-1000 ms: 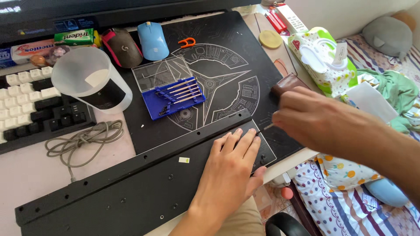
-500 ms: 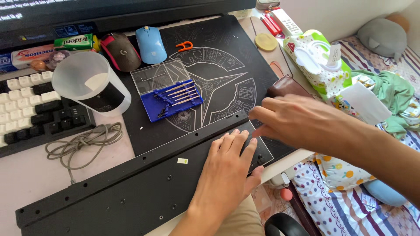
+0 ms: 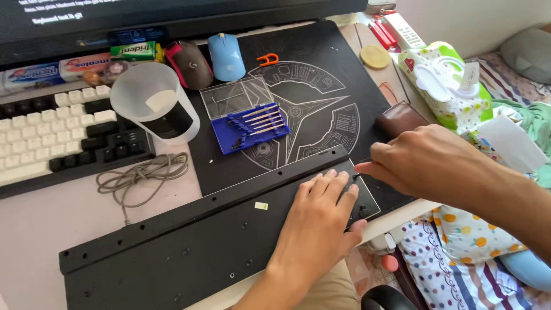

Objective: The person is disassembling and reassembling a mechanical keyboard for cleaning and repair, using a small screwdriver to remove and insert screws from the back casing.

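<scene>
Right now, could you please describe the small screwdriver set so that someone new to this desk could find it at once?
Start at the big black desk mat with the pale star-and-circle drawing. On its left part, right of the translucent measuring cup, lies the screwdriver set. It is the only bright blue tray there, holding a row of slim drivers, its clear lid flipped open behind it.

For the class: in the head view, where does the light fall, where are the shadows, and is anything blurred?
Head view: bright, even daylight; soft shadow under the left hand on the black panel; right hand sharp, not blurred; pale sheen on the plastic cup.
</scene>
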